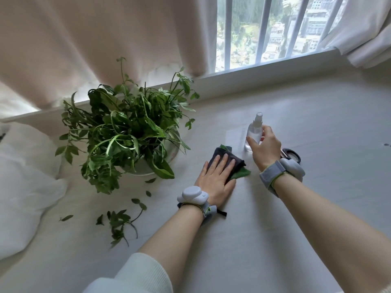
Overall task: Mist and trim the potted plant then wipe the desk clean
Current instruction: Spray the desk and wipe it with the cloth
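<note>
Scissors (293, 154) lie behind right hand (265, 148) gripping spray bottle (254, 132) — clippings (120, 220) litter desk (275, 240)

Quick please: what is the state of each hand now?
Left hand: open, pressing flat on the dark cloth.
Right hand: holds the spray bottle.

A smooth, faintly glossy pale desk surface (275, 208) was seen. A dark folded cloth (227, 160) looked matt and soft, a small clear plastic spray bottle (254, 132) glossy.
</note>
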`<state>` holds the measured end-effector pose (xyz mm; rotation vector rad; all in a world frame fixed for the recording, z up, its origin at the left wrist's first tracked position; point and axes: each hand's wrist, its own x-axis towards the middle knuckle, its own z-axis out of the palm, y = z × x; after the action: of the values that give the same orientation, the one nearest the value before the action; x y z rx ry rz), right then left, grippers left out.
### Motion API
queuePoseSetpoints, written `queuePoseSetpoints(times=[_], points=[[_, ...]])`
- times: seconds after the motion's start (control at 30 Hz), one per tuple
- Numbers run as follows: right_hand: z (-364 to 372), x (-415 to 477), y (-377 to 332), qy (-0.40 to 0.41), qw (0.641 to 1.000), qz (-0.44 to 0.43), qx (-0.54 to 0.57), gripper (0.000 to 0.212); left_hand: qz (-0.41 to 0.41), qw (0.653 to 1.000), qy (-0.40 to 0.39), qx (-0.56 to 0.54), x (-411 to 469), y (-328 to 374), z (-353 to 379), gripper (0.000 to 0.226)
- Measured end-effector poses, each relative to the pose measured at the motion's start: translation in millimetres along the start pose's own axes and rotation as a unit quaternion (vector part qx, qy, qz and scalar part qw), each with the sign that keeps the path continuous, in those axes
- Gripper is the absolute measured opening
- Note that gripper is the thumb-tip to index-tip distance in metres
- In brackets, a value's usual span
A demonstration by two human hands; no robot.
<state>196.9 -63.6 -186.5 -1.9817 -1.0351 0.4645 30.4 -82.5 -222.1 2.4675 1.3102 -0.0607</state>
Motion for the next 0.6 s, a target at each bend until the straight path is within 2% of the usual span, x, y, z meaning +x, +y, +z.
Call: queuePoseSetpoints(times=[0.07,0.13,0.2,0.27,0.3,0.37,0.4,0.43,0.47,0.53,0.6], points=[[2.4,-2.1,-2.8,-0.001,1.0,0.025,-0.004,0.045,-0.057,0.998,0.009,0.002,-3.4,-0.2,-1.0,0.058],[5.4,-9.6,-8.3,0.04,0.996,0.081,-0.005,0.051,-0.132,0.991,0.006,-0.028,-2.6,8.7,-2.9,0.06],[7.1,-21.8,-17.6,0.091,0.984,0.145,0.051,0.04,-0.185,0.978,-0.014,-0.09,0.5,17.8,-7.5,0.061],[9.9,-33.1,-26.3,0.069,0.98,0.148,0.111,0.022,-0.19,0.959,-0.022,-0.209,2.0,20.7,-16.2,0.059],[12.6,-39.5,-29.3,0.035,0.985,0.122,0.115,0.013,-0.19,0.935,-0.013,-0.3,-0.8,18.4,-22.2,0.058],[18.2,-52.9,-34.6,-0.034,0.992,0.068,0.1,0.008,-0.198,0.852,0.015,-0.484,-11.8,11.5,-35.4,0.058],[21.5,-61.7,-36.1,-0.065,0.994,0.035,0.082,0.01,-0.196,0.826,0.036,-0.527,-20.6,5.1,-41.1,0.058],[26.0,-70.2,-37.0,-0.093,0.994,-0.006,0.054,0.013,-0.188,0.822,0.059,-0.534,-29.9,-4.7,-45.3,0.057],[30.5,-78.0,-37.5,-0.123,0.991,-0.047,0.019,0.017,-0.178,0.838,0.073,-0.51,-38.8,-14.4,-47.9,0.057],[42.4,-91.9,-37.8,-0.186,0.973,-0.118,-0.063,0.025,-0.144,0.898,0.092,-0.405,-56.2,-34.2,-50.8,0.053],[54.7,-102.2,-34.5,-0.233,0.945,-0.155,-0.17,0.045,-0.111,0.937,0.099,-0.316,-73.3,-49.3,-55.3,0.049]])
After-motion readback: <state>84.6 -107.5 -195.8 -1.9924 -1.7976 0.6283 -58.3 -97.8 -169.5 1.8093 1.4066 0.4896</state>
